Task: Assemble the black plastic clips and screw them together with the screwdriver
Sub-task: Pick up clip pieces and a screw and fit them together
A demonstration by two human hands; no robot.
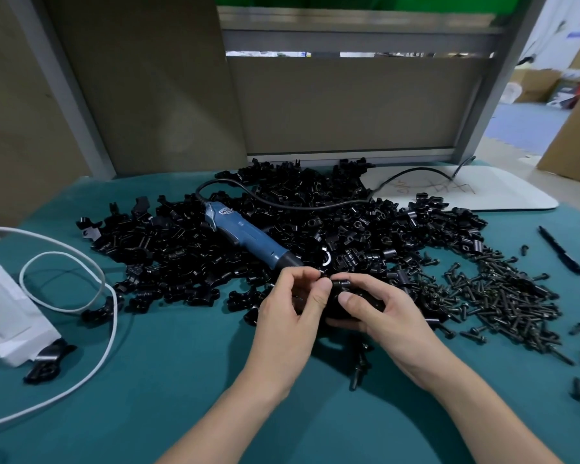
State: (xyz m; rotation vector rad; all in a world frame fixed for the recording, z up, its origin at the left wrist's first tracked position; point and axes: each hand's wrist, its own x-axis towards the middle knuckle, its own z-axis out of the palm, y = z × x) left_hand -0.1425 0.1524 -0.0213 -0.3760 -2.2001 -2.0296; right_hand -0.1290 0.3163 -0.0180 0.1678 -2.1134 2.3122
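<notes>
Your right hand [382, 316] curls its fingers round a black clip [339, 285]. Your left hand [288, 306] pinches the clip's near end. You hold it just in front of the big pile of clips [315, 216]. The clip looks small, light and hard, so it may twist or slip. Grip its flat sides and keep the hole free. The screwdriver [248, 236] lies on the pile and looks heavier, so grab its blue body. The screws [503, 296] look tiny and may roll.

**Teal table, loaded**

Teal-covered table [168, 380]: big pile of black clips [315, 209] centre-back, blue screwdriver [248, 237] lying on the pile. Screws [503, 296] heaped right, pen [561, 251] far right, white board [482, 190] back right. White cable [91, 286], white packet [10, 316] left.
</notes>
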